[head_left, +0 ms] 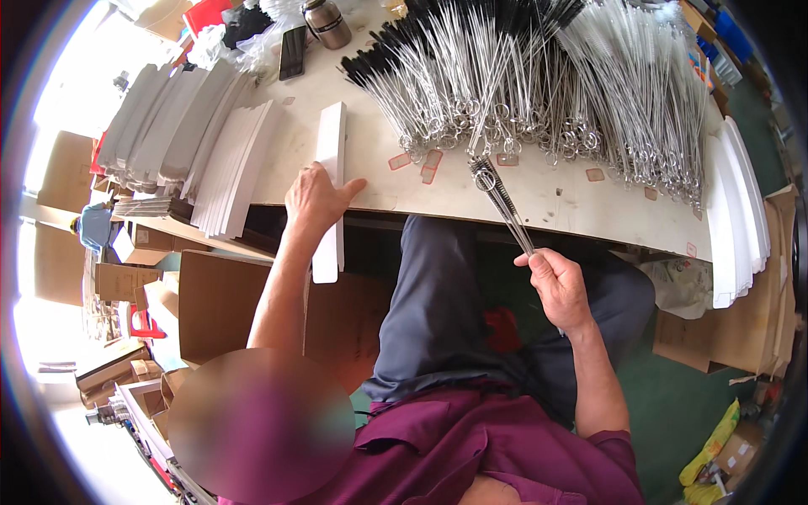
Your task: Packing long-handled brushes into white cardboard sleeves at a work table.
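A long, narrow white box [331,135] lies on the table and sticks out past its front edge. My left hand [316,200] lies across this box, fingers curled at its left side and thumb stretched past its right side. Over the table's front edge, my right hand [557,286] is closed on a thin bundle of wire brushes [505,206], pinched at the near end. Their looped end points away from me, toward a big pile of wire brushes [471,76] with ring ends, some with black bristles and others with pale ones.
White boxes [181,126] stand in rows at the left, and more white boxes [735,210] lean at the right edge. A phone [292,52] and a metal flask [326,23] are at the back. Small paper labels [431,166] lie before the pile. Cardboard boxes [223,303] stand below left.
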A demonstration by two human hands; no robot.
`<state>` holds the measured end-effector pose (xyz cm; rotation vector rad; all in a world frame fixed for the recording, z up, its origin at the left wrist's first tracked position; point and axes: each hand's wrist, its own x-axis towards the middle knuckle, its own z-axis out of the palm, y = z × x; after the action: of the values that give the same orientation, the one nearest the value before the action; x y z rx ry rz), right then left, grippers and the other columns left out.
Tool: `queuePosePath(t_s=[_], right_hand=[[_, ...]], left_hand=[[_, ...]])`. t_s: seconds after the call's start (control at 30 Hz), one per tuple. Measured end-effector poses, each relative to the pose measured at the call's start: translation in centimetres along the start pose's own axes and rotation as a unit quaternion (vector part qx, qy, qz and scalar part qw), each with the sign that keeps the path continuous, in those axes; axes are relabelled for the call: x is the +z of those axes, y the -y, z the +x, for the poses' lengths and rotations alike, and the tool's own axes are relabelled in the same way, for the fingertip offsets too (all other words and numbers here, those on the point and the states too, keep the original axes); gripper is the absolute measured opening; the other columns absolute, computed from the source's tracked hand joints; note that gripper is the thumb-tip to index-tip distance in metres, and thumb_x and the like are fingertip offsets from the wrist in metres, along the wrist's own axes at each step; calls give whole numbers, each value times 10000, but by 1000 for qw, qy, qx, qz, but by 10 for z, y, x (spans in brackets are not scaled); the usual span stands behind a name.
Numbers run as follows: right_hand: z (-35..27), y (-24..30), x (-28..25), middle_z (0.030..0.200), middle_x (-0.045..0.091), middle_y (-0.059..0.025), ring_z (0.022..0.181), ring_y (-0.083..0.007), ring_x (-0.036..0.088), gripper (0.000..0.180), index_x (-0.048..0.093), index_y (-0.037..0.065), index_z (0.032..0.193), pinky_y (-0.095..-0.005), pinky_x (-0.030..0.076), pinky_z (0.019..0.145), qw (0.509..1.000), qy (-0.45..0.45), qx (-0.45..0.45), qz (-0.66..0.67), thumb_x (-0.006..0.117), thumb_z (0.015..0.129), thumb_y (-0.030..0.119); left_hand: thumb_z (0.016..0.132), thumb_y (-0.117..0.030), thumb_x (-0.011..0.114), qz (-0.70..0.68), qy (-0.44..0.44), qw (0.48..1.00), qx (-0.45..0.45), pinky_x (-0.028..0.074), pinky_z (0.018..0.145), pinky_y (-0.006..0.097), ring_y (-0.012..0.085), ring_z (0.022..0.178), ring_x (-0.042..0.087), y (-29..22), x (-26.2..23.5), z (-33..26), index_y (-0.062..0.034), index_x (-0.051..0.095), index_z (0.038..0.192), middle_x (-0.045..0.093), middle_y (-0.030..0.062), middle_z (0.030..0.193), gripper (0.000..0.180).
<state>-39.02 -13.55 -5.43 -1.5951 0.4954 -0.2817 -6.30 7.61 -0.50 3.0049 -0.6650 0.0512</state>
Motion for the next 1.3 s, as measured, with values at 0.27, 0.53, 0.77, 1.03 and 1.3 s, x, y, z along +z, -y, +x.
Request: queuePosePath(t_s=[0.27, 0.53, 0.77, 1.03, 1.3], right_hand=[[-1, 1, 7, 635, 383, 74, 580, -35, 337, 337, 710, 0, 1017, -240, 296, 518, 1000, 17, -2, -10, 544, 1098, 281], [-16, 14, 16, 635, 393, 78, 582, -29, 333, 338, 713, -1, 1007, -232, 299, 521, 995, 86, 50, 1, 561, 1089, 290], [-30, 32, 26, 653, 498, 49, 612, -50, 433, 308, 735, 17, 1008, -236, 384, 561, 973, 201, 108, 24, 576, 1080, 272], [-32, 9, 27, 651, 510, 30, 613, -69, 461, 357, 738, 12, 989, -264, 403, 569, 975, 201, 95, -15, 571, 1079, 314], [-22, 11, 18, 652, 471, 47, 608, -52, 400, 355, 725, -16, 962, -261, 358, 549, 963, 215, 163, 15, 569, 1080, 280]], left_hand=[[803, -335, 654, -217, 84, 971, -62, 577, 693, 431, 304, 651, 685, 39, -4, 19, 15, 687, 818, 712, 186, 826, 352], [904, -390, 493, -777, 202, 592, -72, 568, 740, 362, 239, 814, 640, 26, 14, 12, 93, 557, 1301, 665, 262, 1139, 629], [908, -278, 666, -845, 125, 516, -63, 574, 798, 361, 235, 829, 658, -5, 24, 11, 86, 505, 1309, 658, 254, 1101, 565], [951, -236, 675, -876, 66, 477, -40, 556, 782, 389, 251, 830, 617, -30, 8, 5, 90, 475, 1363, 630, 244, 1038, 562], [961, -292, 629, -890, 40, 451, -46, 517, 740, 385, 244, 805, 578, -44, -3, -12, 134, 481, 1308, 594, 221, 974, 569]])
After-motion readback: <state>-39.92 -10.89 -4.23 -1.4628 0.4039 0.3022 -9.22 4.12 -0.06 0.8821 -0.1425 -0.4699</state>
